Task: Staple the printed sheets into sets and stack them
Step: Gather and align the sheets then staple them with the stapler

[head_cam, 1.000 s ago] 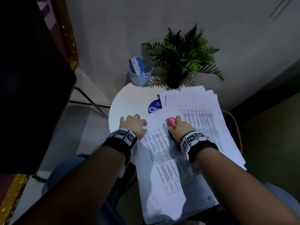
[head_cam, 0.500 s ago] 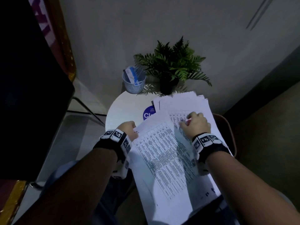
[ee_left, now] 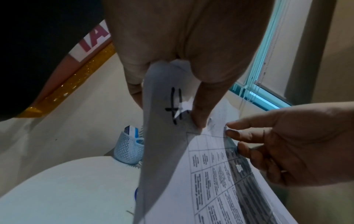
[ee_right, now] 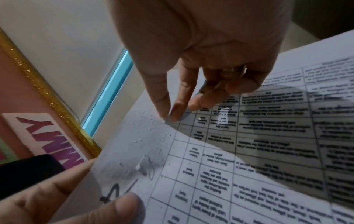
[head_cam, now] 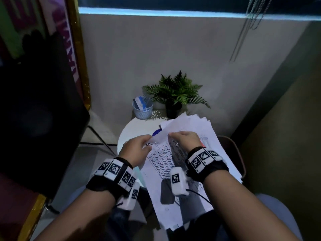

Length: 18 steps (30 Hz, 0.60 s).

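A set of thin white printed sheets [head_cam: 161, 159], ruled with a table of dark text, is held lifted at its top corner over the round white tabletop [head_cam: 133, 134]. In the head view the left hand [head_cam: 137, 150] and the right hand [head_cam: 185, 141] are seen close together at that corner, with a fanned pile of loose white paper sheets [head_cam: 205, 129] lying beyond them on the tabletop.

Only the left wrist view shows how the left grip is closed: the corner is pinched between thumb and fingers, and a handwritten black mark [ee_left: 174, 106] sits beside a small torn spot in the paper. Only the right wrist view shows the right grip: thumb and forefinger tips are brought together on the top sheet's edge, the other fingers loosely curled, and the paper there is dimpled and pricked.

A pale blue perforated plastic cup [head_cam: 142, 110] holding cards and a green fern-like plant in a dark pot [head_cam: 175, 94] are seen at the back of the tabletop. Something red [head_cam: 202, 145] shows behind the right wrist in the head view; what it is cannot be told.
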Tool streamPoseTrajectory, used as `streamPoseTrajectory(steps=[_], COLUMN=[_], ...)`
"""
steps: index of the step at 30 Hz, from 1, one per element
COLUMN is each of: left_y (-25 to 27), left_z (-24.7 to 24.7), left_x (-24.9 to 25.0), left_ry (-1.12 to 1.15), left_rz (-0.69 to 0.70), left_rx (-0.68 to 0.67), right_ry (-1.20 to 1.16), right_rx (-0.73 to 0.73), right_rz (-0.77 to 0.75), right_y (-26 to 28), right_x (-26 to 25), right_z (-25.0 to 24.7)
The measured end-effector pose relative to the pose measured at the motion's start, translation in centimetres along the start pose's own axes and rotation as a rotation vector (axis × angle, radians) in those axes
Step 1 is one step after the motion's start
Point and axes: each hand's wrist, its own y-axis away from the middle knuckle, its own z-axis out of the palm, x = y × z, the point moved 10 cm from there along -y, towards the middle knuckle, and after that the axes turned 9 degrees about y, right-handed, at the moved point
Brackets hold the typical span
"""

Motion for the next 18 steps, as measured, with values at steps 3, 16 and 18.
streamPoseTrajectory(steps=[3, 16, 18], left_y=[0.9, 1.0, 1.0], left_z=[-0.2, -0.3, -0.5], left_x=[1.5, 6.5, 6.6], left_ry=[-0.012, -0.071, -0.015], left_rz=[0.046, 0.095, 0.072], left_rx=[0.009, 0.001, 0.044], right_ry=[-0.005, 0.365, 0.362], right_rx=[0.019, 0.167, 0.213], right_rz=[-0.004, -0.430, -0.519], right_y=[0.9, 3.5, 4.3], right_x=[-0.4, -4.4, -4.9], right_z=[-0.6, -1.0, -1.3])
